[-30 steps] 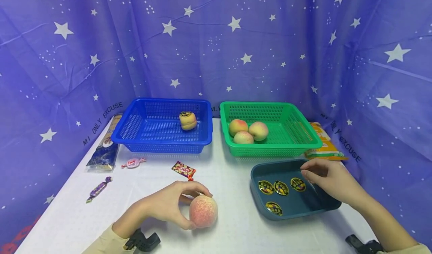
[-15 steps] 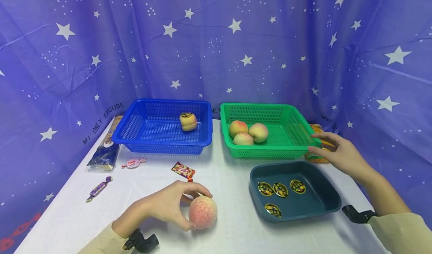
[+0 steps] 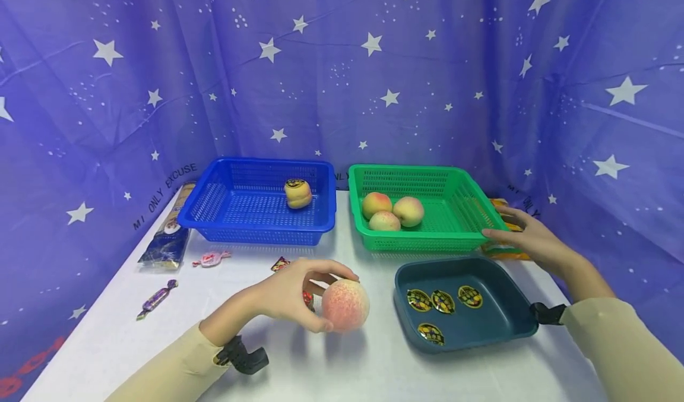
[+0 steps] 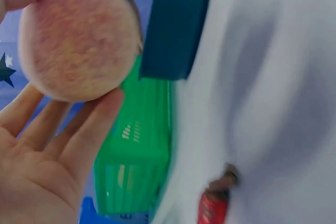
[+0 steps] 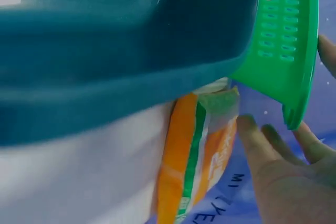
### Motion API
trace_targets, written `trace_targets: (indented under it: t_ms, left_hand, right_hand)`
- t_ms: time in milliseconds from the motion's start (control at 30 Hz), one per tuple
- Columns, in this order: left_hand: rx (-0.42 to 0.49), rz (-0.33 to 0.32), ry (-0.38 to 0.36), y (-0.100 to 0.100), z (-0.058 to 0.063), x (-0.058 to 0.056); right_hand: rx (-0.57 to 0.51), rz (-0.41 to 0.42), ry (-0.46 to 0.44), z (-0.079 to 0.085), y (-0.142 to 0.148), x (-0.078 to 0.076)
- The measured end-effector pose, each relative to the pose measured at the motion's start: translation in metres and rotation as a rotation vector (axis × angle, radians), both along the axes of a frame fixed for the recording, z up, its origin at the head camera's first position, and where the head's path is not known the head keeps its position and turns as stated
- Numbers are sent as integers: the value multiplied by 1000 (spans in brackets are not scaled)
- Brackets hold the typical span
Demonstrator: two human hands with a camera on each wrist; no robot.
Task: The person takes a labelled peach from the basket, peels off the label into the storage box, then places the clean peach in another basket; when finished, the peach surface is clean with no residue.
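Observation:
My left hand (image 3: 299, 292) grips a pink and pale yellow peach (image 3: 345, 306) between thumb and fingers. Below the peach, its shadow lies apart on the white table. My right hand (image 3: 534, 244) is at the near right corner of the green basket (image 3: 422, 240), thumb over the rim and fingers along the outer side. Three peaches (image 3: 408, 212) sit together in that basket's left part. In the right wrist view, the fingers (image 5: 254, 140) reach past the corner beside an orange packet (image 5: 197, 156). Nearer me stands a dark teal tray (image 3: 502, 307) holding several black and yellow oval stickers (image 3: 443, 301).
A blue basket (image 3: 256, 236) at the back left holds one peach (image 3: 298, 194) with a sticker on top. Left of it lies a dark blue packet (image 3: 162, 244). A pink candy (image 3: 212, 259), a purple candy (image 3: 157, 299) and a red-wrapped candy (image 3: 280, 264) lie on the table.
My left hand has lifted the peach off the table and moved it right and away from me. The right hand has moved from over the teal tray to the green basket's corner.

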State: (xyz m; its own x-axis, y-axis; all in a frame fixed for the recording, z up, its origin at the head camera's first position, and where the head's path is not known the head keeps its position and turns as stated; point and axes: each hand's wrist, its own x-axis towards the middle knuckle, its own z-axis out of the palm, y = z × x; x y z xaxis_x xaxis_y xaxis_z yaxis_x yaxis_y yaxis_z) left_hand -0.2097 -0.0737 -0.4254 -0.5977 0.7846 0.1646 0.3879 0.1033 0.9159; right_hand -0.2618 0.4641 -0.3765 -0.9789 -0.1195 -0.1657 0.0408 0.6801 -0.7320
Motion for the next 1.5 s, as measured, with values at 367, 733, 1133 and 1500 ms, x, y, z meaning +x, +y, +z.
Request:
trace_targets:
  t_ms: [367, 733, 1133, 1500]
  left_hand:
    - [216, 130, 44, 60, 32, -38]
    - [154, 283, 74, 119, 50, -87]
    - [50, 371, 7, 159, 55, -117]
    - [-162, 487, 31, 191, 48, -131]
  right_hand:
    - [-91, -4, -53, -10, 5, -7]
    - [-113, -24, -70, -12, 6, -7]
    - [-107, -28, -73, -6, 0, -9]
    - [-102, -39, -76, -8, 4, -10]
